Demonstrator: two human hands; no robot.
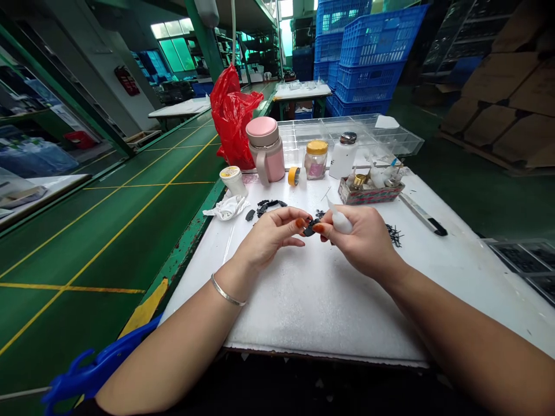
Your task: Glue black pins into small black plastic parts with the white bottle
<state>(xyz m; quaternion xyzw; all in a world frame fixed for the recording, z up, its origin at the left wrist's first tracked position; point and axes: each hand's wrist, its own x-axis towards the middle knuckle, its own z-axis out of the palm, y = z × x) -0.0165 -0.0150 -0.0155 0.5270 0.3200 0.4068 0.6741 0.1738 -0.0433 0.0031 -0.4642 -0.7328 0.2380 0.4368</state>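
My left hand (277,232) pinches a small black plastic part (310,227) over the middle of the white table. On the part's other side, the thumb and a finger of my right hand (362,234) press against it. Tucked in that same right hand is a small white squeeze bottle (341,222), its thin nozzle pointing up and to the left. Behind my hands lie small black pieces (319,214) and a curved row of larger black parts (269,205). Thin black sticks (393,236) are piled beyond my right wrist. Fine detail of the held part is too small to make out.
A pink mug (273,156), a yellow tape roll (293,176), a yellow-lidded jar (317,160) and a white bottle (342,157) stand behind. A box of small bottles (373,193) and a utility knife (422,215) are at right. A white cloth (228,208) lies left.
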